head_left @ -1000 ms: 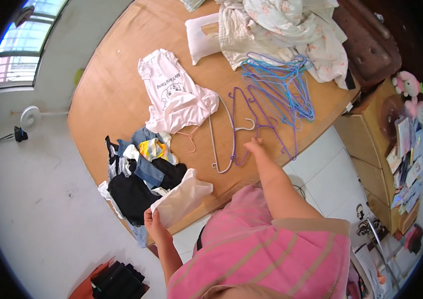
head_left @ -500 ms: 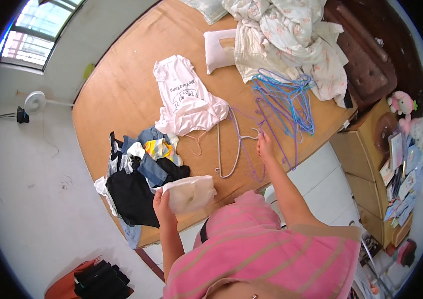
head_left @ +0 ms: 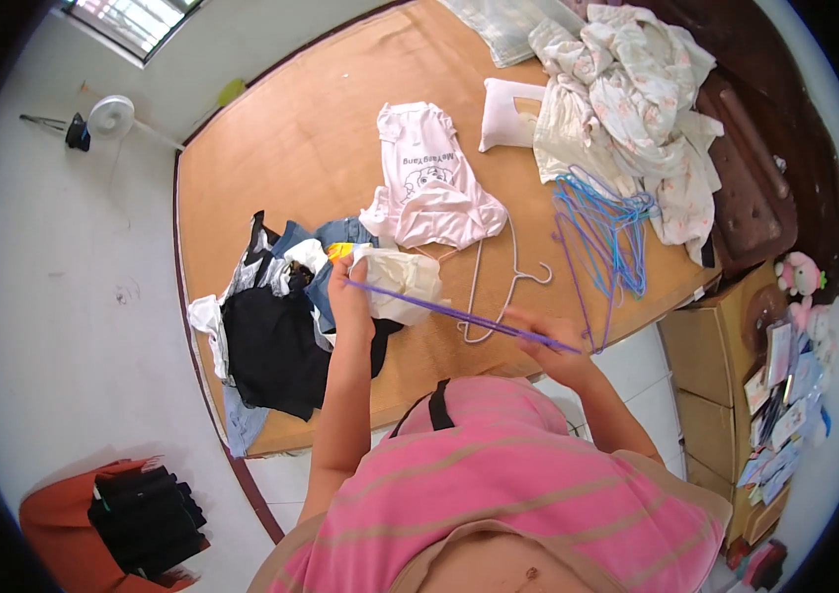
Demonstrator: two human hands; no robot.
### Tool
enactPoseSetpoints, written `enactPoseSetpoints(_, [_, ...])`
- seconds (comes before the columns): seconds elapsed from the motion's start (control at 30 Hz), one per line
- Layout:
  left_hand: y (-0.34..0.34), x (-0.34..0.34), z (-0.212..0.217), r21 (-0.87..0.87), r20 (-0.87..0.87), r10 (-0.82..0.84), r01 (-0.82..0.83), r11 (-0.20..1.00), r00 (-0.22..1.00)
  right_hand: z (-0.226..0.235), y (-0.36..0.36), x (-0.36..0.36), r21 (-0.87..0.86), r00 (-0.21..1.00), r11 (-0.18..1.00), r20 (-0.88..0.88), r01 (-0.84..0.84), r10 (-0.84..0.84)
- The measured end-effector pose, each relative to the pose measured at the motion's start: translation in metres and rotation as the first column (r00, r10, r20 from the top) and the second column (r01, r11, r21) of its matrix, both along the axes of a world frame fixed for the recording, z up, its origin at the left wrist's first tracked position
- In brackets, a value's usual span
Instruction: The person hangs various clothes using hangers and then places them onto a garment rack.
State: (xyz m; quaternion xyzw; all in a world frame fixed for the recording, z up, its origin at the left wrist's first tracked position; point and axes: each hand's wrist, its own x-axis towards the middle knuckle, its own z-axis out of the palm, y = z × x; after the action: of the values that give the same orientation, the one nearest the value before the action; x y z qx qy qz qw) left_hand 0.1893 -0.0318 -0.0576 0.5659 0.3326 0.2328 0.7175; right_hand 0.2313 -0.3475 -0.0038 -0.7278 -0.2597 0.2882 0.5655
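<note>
My left hand [head_left: 348, 304] is closed around the edge of a white cloth garment [head_left: 410, 280], and one end of a purple clothes hanger [head_left: 439, 305] also meets its fingers. Seen nearly edge-on, the hanger slants across in front of the garment to my right hand [head_left: 556, 348], which is closed on its other end, slightly smeared by motion. A white hanger [head_left: 515, 282] lies on the tan bed surface [head_left: 271, 148] just beyond my right hand. Above it a pink printed child's garment [head_left: 421, 178] is spread out. Dark clothes [head_left: 271, 346] are heaped left of my left hand.
Blue and purple hangers [head_left: 617, 237] lie piled at the right, below a crumpled floral quilt [head_left: 637, 79] and a small pillow [head_left: 508, 114]. A wooden cabinet [head_left: 706, 366] stands beyond the bed's right edge. An orange container with dark cloth [head_left: 54, 514] is at lower left.
The purple hanger has been lifted off the bed and now spans both hands. My left hand has moved up with the white garment; my right hand has come lower. The view has shifted.
</note>
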Motion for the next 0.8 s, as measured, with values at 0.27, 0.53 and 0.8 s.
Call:
enactPoseSetpoints(0.27, [0.007, -0.012, 0.027, 0.415, -0.017, 0.134, -0.115, 0.903, 0.991, -0.005, 0.028, -0.031, 0.048, 0.993, 0.993, -0.051, 0.106, -0.104])
enactPoseSetpoints(0.53, [0.03, -0.035, 0.012, 0.251, 0.124, 0.283, -0.306, 0.918, 0.951, -0.003, 0.057, -0.039, 0.039, 1.0, 0.999, 0.005, 0.022, -0.023])
enactPoseSetpoints(0.8, [-0.053, -0.049, 0.047, 0.872, -0.09, -0.154, 0.152, 0.465, 0.984, -0.024, 0.123, -0.042, -0.018, 0.992, 0.999, 0.121, 0.034, -0.031])
